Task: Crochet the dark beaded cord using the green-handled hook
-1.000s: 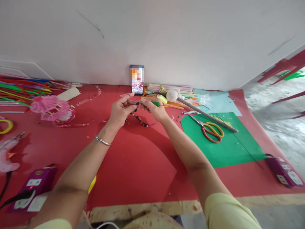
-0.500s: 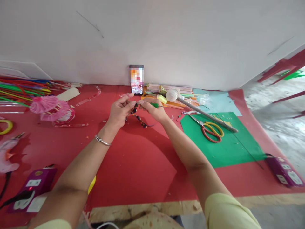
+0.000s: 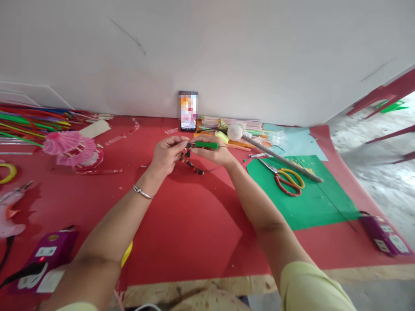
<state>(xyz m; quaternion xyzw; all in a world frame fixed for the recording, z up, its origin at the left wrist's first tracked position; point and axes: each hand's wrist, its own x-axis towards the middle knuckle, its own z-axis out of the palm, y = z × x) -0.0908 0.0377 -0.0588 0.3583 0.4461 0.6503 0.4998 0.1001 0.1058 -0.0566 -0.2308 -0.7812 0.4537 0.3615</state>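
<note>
My left hand (image 3: 169, 154) is closed, with thumb and fingertips pinching a narrow orange-and-black yarn piece (image 3: 191, 165). The piece hangs down and curls right, just above the red tabletop. In my right hand (image 3: 210, 151) a crochet hook (image 3: 206, 145) with a green handle lies across the fingers. Its thin tip points left, against the top of the yarn piece; the exact contact is too small to make out. A dark strand runs from the low end of the piece toward my right wrist.
A phone (image 3: 188, 111) leans on the wall behind my hands. To the right are scissors (image 3: 287, 179) on a green sheet (image 3: 311, 216) and a grey stick with a white ball (image 3: 236, 131). At left stand a pink paper craft (image 3: 73, 147), pipe cleaners (image 3: 29, 121) and a purple power strip (image 3: 53, 248).
The hook's green handle has turned and now shows more fully above my right fingers. My left hand keeps its pinch on the yarn piece. The view has shifted slightly.
</note>
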